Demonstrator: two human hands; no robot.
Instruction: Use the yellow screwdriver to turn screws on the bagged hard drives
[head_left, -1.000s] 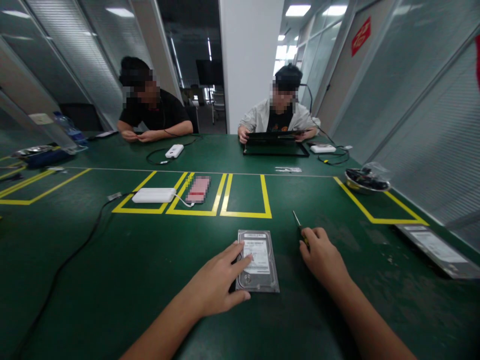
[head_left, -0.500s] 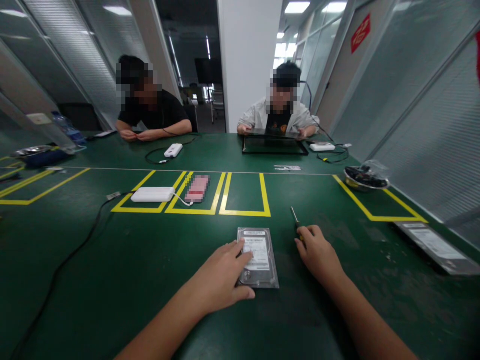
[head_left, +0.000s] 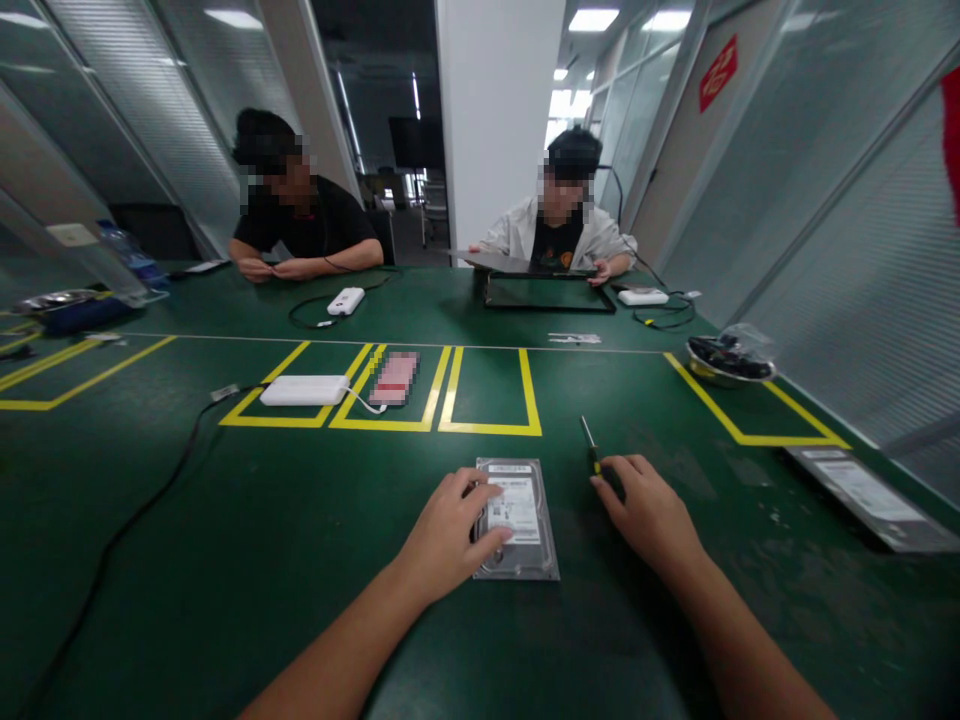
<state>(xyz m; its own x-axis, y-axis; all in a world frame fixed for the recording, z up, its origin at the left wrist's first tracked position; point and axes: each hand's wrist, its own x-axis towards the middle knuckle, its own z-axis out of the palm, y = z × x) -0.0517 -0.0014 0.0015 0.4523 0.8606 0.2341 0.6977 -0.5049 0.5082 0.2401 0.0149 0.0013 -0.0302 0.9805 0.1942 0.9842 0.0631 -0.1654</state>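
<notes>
Hard disk drive: the bare metal-cased hard disk drive [head_left: 526, 515] lies flat on the green tabletop [head_left: 300, 560] in front of you, between your hands, its printed label [head_left: 521, 510] facing up.
Drive's long axis: it runs away from you, near end toward your body, far end toward the taped boxes, leaning only slightly off straight.
Left hand: your left hand [head_left: 448, 530] lies over the drive's left edge, fingers parted and loosely curved, thumb over the label; that placing looks meant to steady the drive, though you cannot tell how hard the fingertips press.
Right hand: your right hand [head_left: 646, 508] has its fingers wrapped around a screwdriver [head_left: 589, 438], off to the right of the drive and apart from it.
Screwdriver shaft: it points forward and slightly left; held so, it probably keeps the tip clear of the casing.
Second drive: another hard drive [head_left: 870, 495] lies at your far right, near a metal bowl [head_left: 731, 376].
Taped boxes: yellow tape [head_left: 491, 430] marks places beyond your drive, likely to keep items sorted; a white power bank [head_left: 304, 391] lies across one.
</notes>
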